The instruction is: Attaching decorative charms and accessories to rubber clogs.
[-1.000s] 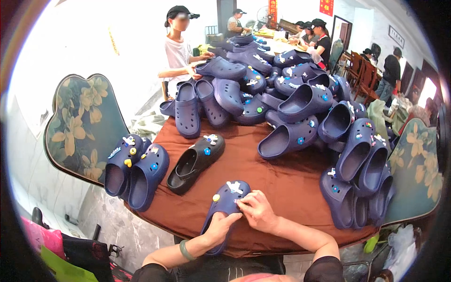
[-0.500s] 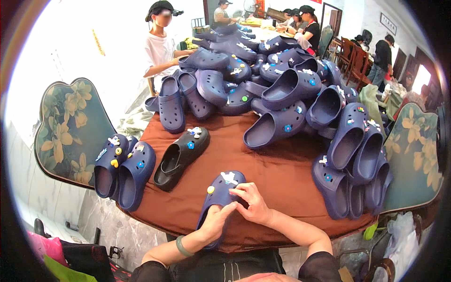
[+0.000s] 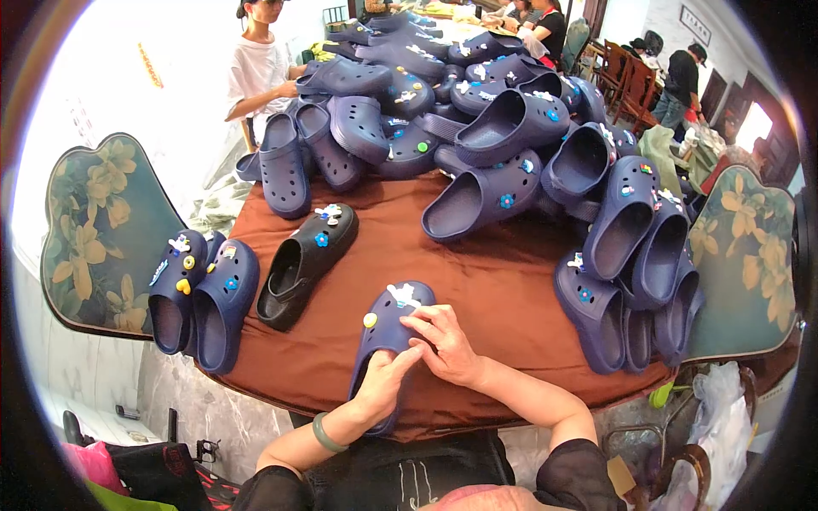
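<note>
A navy blue clog [image 3: 396, 300] lies in front of me, toe pointing away, with a white charm and a round yellow charm on its holed top. My left hand [image 3: 385, 383] grips it, fingers reaching into the foot opening and thumb outside along the right side. On the right side of the toe, my right hand [image 3: 445, 345] is closed in a pinch against the upper. Whatever sits between those fingertips is hidden. A black clog [image 3: 304, 264] with a blue flower charm and white charms rests farther off to the left.
Navy clogs with charms [image 3: 223, 294] stand at the table's left edge. More clogs [image 3: 596, 319] lean together at the right. A large pile of clogs [image 3: 358, 128] covers the far side of the brown tablecloth [image 3: 383, 230]. Flowered chair backs [image 3: 111, 230] flank the table; a person [image 3: 264, 77] stands beyond.
The whole view has shifted slightly, so things appear a little higher and farther left. Both hands keep their places on the clog, with only slight finger movement.
</note>
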{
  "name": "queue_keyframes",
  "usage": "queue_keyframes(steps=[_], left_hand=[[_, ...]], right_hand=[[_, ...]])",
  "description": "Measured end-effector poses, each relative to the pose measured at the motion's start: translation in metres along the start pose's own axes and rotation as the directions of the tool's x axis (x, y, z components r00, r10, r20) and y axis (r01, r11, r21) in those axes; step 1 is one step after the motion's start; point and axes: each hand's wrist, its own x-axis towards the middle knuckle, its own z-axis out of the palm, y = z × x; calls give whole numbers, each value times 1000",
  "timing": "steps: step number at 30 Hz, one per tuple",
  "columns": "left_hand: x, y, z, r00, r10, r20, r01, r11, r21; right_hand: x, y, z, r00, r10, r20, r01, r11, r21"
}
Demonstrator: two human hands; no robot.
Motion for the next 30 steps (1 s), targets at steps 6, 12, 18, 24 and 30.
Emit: queue_keyframes(steps=[6, 12, 18, 24, 30], left_hand=[[-2, -2, -1, 1000, 9, -2, -9, 1000, 4], [0, -1, 1, 999, 31, -5, -32, 999, -28], [-4, 3, 0, 1000, 5, 25, -5, 1000, 0], [-17, 12, 4, 989, 28, 144, -35, 998, 45], [-49, 14, -19, 993, 54, 107, -84, 951, 298]], right_hand=[[0, 0, -1, 1000, -13, -4, 13, 1000, -11], [0, -2, 1, 999, 29, -43, -30, 999, -19], [0, 2, 0, 1000, -1, 9, 1, 999, -51], [0, 4, 0, 1000, -30, 4, 30, 996, -79], [2, -2, 0, 998, -46, 35, 51, 990, -134]])
